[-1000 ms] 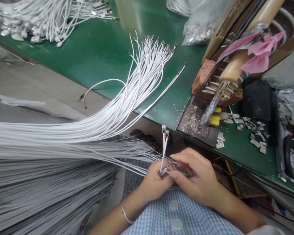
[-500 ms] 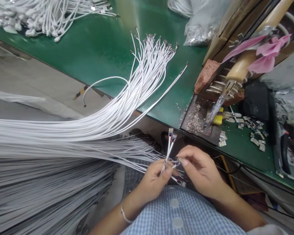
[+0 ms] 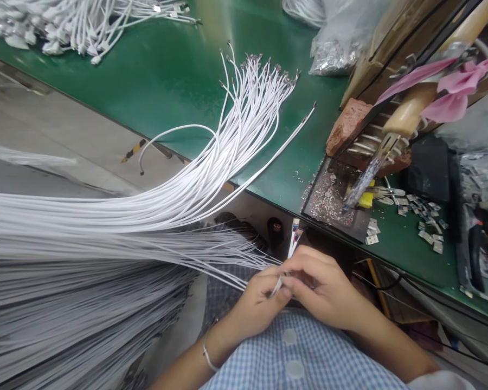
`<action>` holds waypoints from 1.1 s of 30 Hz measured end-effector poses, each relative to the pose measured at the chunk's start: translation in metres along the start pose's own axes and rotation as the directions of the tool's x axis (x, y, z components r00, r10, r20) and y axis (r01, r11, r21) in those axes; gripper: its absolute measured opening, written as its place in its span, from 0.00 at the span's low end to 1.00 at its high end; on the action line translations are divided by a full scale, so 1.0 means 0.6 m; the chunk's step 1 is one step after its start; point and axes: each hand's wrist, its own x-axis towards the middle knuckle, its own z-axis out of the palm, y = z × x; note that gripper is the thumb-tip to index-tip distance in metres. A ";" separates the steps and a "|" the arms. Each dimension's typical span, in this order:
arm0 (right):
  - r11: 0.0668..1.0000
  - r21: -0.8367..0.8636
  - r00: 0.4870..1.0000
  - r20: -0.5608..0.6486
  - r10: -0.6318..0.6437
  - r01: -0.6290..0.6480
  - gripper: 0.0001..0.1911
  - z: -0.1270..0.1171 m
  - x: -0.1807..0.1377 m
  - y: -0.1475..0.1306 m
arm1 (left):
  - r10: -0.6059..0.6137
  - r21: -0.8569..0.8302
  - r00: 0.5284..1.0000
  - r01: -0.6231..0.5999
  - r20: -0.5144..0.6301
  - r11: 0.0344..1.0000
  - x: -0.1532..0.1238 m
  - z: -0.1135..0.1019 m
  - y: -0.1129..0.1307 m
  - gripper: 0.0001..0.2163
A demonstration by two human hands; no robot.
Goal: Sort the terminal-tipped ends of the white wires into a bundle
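My left hand (image 3: 257, 304) is closed on a few white cables (image 3: 291, 245), low in front of the checked apron. Two of their ends stick up past my fingers, with small metal USB plugs (image 3: 295, 226) and bits of coloured wire showing. Pressed up against it, my right hand (image 3: 329, 287) is closed at the same cables, its thumb and fingertips pinching beside my left thumb. The cable end between its fingers is mostly hidden. To the left, a thick bundle of white cables (image 3: 179, 189) runs up onto the green table, its ends fanned out.
A soldering iron (image 3: 370, 168) with a wooden handle leans in a coil stand by a brick (image 3: 350, 125). Loose metal plugs (image 3: 429, 219) lie on the green table (image 3: 162, 81). More cables (image 3: 77, 27) lie at the back left, and a plastic bag (image 3: 337, 49) stands behind.
My right hand has moved left, onto the left hand, and now covers the plug end it was pinching. The upright cable ends have shifted slightly right and down.
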 end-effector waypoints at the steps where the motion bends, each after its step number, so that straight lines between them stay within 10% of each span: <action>1: 1.000 -0.004 1.000 0.002 0.011 -0.011 0.05 -0.001 0.001 0.000 | 0.000 0.002 1.000 0.000 -0.010 1.000 0.000 0.000 0.000 0.16; 19: 0.969 0.141 0.973 -0.080 0.217 -0.204 0.10 -0.001 -0.009 0.016 | -0.117 -0.056 0.960 0.106 -0.255 0.993 -0.004 -0.001 0.021 0.13; 33: 0.990 0.111 0.962 -0.249 0.113 -0.088 0.06 0.004 0.005 0.013 | -0.115 -0.052 0.993 0.117 0.040 0.992 -0.008 0.011 0.005 0.13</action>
